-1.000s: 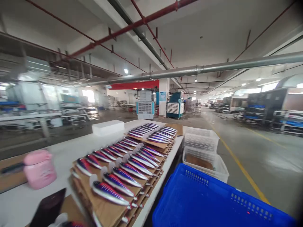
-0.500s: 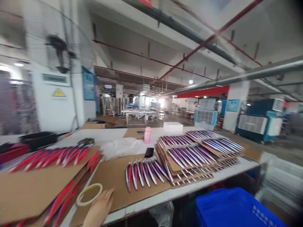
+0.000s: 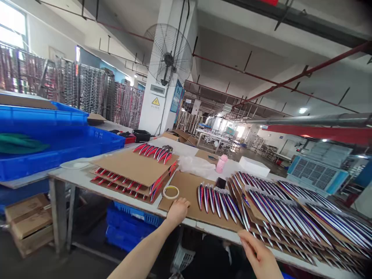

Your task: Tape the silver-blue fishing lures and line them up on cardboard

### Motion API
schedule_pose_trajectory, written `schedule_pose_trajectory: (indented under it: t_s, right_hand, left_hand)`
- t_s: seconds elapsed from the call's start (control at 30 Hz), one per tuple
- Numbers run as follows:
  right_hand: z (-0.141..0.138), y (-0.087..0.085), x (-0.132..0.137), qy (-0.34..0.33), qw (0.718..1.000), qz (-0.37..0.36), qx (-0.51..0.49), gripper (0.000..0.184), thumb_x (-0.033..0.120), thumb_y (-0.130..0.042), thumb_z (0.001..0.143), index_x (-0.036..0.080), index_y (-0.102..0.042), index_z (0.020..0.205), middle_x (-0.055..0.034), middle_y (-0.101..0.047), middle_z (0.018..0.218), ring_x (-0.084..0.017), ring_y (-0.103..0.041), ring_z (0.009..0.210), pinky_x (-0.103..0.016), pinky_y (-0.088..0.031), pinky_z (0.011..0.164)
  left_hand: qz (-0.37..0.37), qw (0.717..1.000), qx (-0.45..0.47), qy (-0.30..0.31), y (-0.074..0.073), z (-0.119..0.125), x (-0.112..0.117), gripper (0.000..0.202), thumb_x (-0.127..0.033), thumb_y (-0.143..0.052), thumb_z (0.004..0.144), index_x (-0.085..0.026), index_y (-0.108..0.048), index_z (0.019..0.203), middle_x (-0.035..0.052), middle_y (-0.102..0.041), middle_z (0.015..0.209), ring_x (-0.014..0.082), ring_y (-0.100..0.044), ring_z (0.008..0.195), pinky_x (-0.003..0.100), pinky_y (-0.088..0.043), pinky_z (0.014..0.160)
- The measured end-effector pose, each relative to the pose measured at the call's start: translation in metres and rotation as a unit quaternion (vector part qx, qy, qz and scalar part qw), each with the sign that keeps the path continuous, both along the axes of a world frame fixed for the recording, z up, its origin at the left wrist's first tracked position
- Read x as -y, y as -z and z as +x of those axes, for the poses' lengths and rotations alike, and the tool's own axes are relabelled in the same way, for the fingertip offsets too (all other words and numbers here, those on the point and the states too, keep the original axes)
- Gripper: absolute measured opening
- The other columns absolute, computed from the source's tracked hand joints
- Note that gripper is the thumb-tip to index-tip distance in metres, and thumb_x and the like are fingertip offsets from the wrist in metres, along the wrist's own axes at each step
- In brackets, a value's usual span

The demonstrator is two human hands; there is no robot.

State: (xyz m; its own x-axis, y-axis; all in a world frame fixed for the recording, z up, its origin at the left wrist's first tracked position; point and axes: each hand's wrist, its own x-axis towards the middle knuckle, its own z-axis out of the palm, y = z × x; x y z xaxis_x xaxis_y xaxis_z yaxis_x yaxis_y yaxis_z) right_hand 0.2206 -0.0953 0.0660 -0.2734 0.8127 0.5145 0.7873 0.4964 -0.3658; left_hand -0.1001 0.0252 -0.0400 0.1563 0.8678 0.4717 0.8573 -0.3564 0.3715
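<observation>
My left hand point(image 3: 178, 211) rests on the front edge of a cardboard sheet point(image 3: 186, 182), its fingers lying on the board with nothing visible in them. Just behind it is a roll of pale tape point(image 3: 171, 192). A row of slim fish-shaped lures point(image 3: 216, 201), silver with red and blue, lies on the same sheet. At the table's front edge, my right hand point(image 3: 258, 252) hovers loosely open and holds nothing I can see. Close by on the right rise stacked cardboard layers of similar lures point(image 3: 285, 211).
Left of the sheet stands another cardboard stack point(image 3: 136, 166) with red lures. Behind are a pink bottle point(image 3: 221, 164), a dark phone point(image 3: 221, 183), plastic film point(image 3: 200, 166) and a white block point(image 3: 254, 166). Blue crates point(image 3: 104, 141) stand far left; a white basket point(image 3: 183, 257) is below.
The view has swung left, bringing the blue crates and racks into sight. My right hand has come into view, while my left hand stays on the cardboard near the tape.
</observation>
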Motion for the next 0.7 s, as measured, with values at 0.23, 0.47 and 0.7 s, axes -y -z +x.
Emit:
schedule_pose_trajectory:
  t_s: [0.23, 0.47, 0.7]
  right_hand:
    - [-0.027, -0.015, -0.039, -0.066, 0.996, 0.029, 0.046, 0.023, 0.034, -0.053, 0.087, 0.026, -0.069, 0.102, -0.0026, -0.073, 0.105, -0.016, -0.068, 0.097, -0.018, -0.053, 0.084]
    - [-0.117, 0.041, -0.109, -0.092, 0.994, -0.058, 0.022, 0.025, 0.025, -0.045, 0.087, 0.024, -0.067, 0.099, -0.0027, -0.072, 0.102, -0.016, -0.069, 0.092, -0.023, -0.053, 0.082]
    - [-0.264, 0.064, -0.155, -0.153, 0.979, -0.118, 0.072, 0.036, 0.009, -0.055, 0.075, 0.023, -0.064, 0.108, -0.0052, -0.064, 0.118, -0.024, -0.053, 0.119, -0.041, -0.038, 0.105]
  left_hand:
    - [0.021, 0.998, 0.051, 0.038, 0.004, -0.001, -0.001, 0.024, -0.006, -0.047, 0.083, -0.021, -0.066, 0.087, 0.0033, -0.064, 0.089, 0.0224, -0.056, 0.090, 0.038, -0.041, 0.080]
    - [0.034, 0.984, 0.175, 0.030, 0.020, -0.008, 0.017, 0.034, 0.003, -0.041, 0.080, -0.022, -0.063, 0.089, 0.0002, -0.065, 0.089, 0.0160, -0.058, 0.088, 0.029, -0.045, 0.080]
    - [0.118, 0.948, 0.290, 0.053, 0.033, -0.066, 0.074, 0.027, -0.011, -0.039, 0.091, -0.025, -0.062, 0.092, -0.0001, -0.067, 0.085, 0.0104, -0.065, 0.079, 0.016, -0.052, 0.073]
